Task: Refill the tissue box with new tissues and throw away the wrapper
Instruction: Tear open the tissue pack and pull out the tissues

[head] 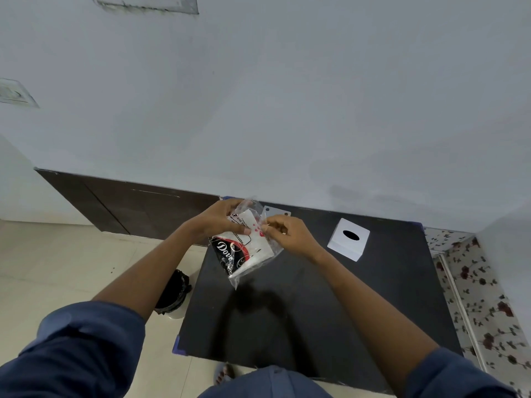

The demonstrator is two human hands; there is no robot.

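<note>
I hold a pack of white tissues in a clear plastic wrapper (242, 251) with black and red print above the black table (316, 305). My left hand (219, 218) grips the pack's top left. My right hand (287, 234) pinches the wrapper's loose plastic at the top right. A white cube tissue box (349, 239) with a dark oval slot on top stands on the table to the right of my hands. A flat grey plate with holes (275, 210), partly hidden by the wrapper, lies behind the pack.
A small bin lined with a black bag (173, 294) stands on the tiled floor at the table's left edge. A dark wooden panel (129, 205) runs along the wall at the left. Flower-patterned fabric (482, 297) lies to the right of the table.
</note>
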